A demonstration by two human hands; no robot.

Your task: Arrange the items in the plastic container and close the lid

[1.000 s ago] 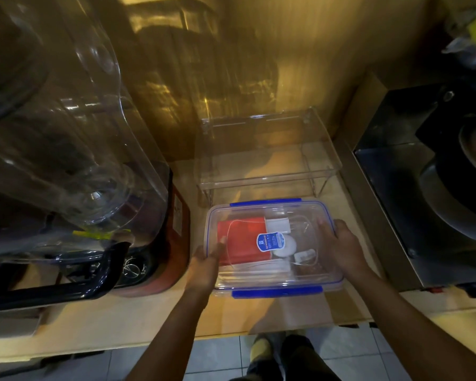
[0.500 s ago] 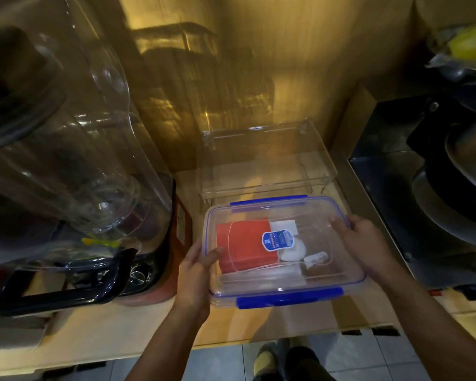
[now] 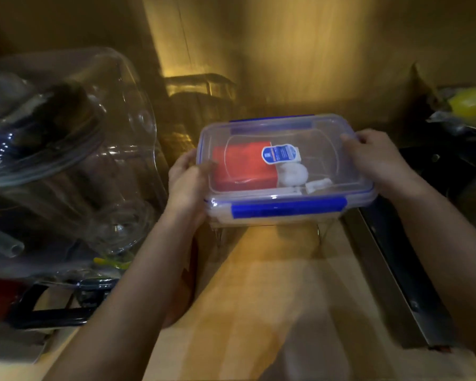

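The plastic container (image 3: pixel 283 171) is held off the wooden counter (image 3: pixel 259 298), lid (image 3: pixel 327 149) seated with the blue clip (image 3: pixel 287 210) down along the near edge — the left hand (image 3: pixel 186 182) clasps its left end, thumb over the lid rim, and the right hand (image 3: pixel 377 158) clasps the right end likewise. Visible through the clear lid: a red box (image 3: pixel 242 169), a round white item (image 3: pixel 293 174) and a small white piece (image 3: pixel 318 185) beside it; a blue-and-white sticker (image 3: pixel 279 154) sits on the lid. A large clear jug (image 3: pixel 66 160) stands to the left — the frame is blurred, so finer detail cannot be read.
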